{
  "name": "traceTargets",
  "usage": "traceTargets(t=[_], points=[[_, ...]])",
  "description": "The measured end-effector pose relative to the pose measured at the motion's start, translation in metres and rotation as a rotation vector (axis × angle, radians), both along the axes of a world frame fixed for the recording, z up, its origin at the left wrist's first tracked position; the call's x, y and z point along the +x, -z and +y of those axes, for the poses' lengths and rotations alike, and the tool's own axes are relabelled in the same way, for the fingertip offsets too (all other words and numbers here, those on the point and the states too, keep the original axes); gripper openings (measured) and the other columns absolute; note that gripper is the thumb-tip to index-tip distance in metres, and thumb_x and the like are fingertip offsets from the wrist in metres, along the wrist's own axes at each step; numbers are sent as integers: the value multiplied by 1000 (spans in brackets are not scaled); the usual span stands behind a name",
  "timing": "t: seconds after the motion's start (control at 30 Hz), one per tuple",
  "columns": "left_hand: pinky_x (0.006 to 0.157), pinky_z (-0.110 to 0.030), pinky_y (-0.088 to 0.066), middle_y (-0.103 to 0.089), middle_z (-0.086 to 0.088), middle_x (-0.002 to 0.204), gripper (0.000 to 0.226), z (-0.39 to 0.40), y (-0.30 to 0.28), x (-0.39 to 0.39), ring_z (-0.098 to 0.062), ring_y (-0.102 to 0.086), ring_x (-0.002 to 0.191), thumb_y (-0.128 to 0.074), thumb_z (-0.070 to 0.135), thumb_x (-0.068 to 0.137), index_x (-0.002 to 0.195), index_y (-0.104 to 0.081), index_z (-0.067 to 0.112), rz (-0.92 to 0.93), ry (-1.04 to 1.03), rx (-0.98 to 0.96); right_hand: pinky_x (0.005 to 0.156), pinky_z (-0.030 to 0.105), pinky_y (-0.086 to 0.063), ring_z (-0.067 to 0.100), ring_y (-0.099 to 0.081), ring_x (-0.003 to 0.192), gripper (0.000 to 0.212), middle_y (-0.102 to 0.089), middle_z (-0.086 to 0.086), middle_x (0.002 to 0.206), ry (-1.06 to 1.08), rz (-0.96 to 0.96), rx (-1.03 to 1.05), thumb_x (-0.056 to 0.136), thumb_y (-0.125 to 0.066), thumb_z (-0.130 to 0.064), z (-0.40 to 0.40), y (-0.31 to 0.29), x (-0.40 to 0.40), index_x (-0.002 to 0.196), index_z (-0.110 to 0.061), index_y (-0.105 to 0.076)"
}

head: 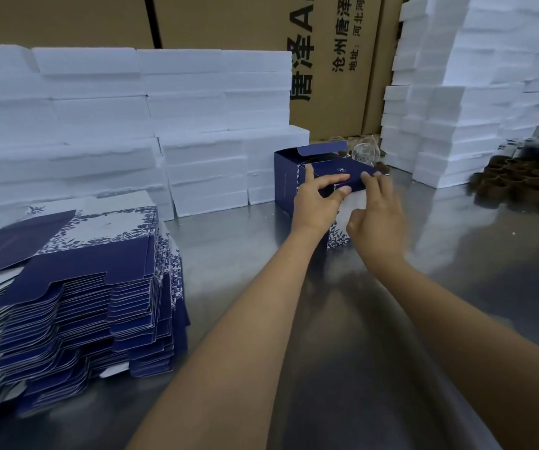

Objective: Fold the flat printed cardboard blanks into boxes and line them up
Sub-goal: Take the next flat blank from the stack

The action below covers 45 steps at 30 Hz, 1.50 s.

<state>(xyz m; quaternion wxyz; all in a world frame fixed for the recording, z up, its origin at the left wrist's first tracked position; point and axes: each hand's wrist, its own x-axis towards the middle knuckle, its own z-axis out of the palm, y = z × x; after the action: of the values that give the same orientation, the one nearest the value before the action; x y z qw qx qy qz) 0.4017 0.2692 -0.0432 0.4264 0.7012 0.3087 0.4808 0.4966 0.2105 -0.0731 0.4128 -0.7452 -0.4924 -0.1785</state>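
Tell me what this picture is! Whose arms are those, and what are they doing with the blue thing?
No machine here. The arms belong to a person wearing a camera on their head, so you see what they see, looking down at a shiny metal table.

Both hands are on a dark blue box with a white leafy front. The left hand has its grip on the box's top flap, and the right hand touches that flap with its fingertips. It looks like they are folding it shut.

On the left lies a pile of flat blue blanks waiting to be folded. Behind stand stacks of white foam blocks and big brown cartons.
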Motion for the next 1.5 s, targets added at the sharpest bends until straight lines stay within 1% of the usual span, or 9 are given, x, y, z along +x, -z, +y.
traceTargets(t=[0.13,0.23,0.33,0.53,0.7,1.0,1.17,1.33,1.5], points=[[121,-37,-24,-12,-7,168,77,-9,6,-10,-21,-17,153,-67,12,94,154,-29,40,182,4,-27,111,39,-40,23,-16,156,90,-2,-2,172,-45,114,-80,89,-55,0,-11,10,-14,164,-19,-7],[116,-34,-32,-12,-5,168,103,-23,19,-26,-25,-27,150,-70,10,89,158,0,43,219,-13,-141,110,45,-44,28,-15,156,98,9,3,171,-57,150,-103,90,-57,-4,-28,21,-28,163,-19,7],[118,-40,-33,-28,1,164,100,-43,33,-41,-24,-29,149,-74,22,87,160,-7,36,203,-13,-195,115,49,-36,33,-17,154,91,7,11,171,-59,211,-175,94,-57,-11,-39,21,-38,163,-17,2],[103,-19,-33,-40,0,157,73,-82,41,-74,-21,-41,141,-65,18,92,156,-30,23,274,-59,-261,122,44,-24,32,-24,152,67,-15,14,169,-146,269,-285,97,-50,-10,-66,15,-69,159,-10,-26],[83,-15,-33,-52,-4,146,57,-111,14,-105,-19,-51,127,-58,9,92,146,-43,20,268,-101,-235,116,46,-34,31,-39,144,58,-39,11,159,-248,329,-241,94,-51,-6,-92,-1,-103,151,-6,-42],[96,-19,-34,-43,-5,153,62,-151,-28,-198,-20,-43,137,-48,1,93,151,-36,20,305,-220,25,108,45,-43,29,-47,138,54,-49,8,153,-445,340,-240,99,-52,-13,-110,-33,-194,151,-16,-40],[103,-19,-28,-46,-1,149,54,-149,-39,-269,-17,-37,138,-45,-2,91,142,-47,14,371,-436,247,108,34,-37,27,-45,141,61,-42,9,157,-555,597,-324,103,-50,-34,-98,-40,-245,157,-18,-28],[113,-40,-36,-55,-6,141,49,-136,-40,-341,-24,-45,133,-49,0,89,137,-55,9,419,-656,276,103,36,-41,23,-52,129,67,-49,5,151,-617,969,-442,98,-48,-58,-83,-31,-270,153,-20,-36],[107,-46,-35,-51,-14,142,53,-123,-37,-397,-35,-42,132,-57,24,91,141,-48,8,630,-904,82,104,36,-43,17,-54,124,68,-51,-6,143,-646,922,-312,94,-58,-57,-73,-23,-280,150,-24,-40]])
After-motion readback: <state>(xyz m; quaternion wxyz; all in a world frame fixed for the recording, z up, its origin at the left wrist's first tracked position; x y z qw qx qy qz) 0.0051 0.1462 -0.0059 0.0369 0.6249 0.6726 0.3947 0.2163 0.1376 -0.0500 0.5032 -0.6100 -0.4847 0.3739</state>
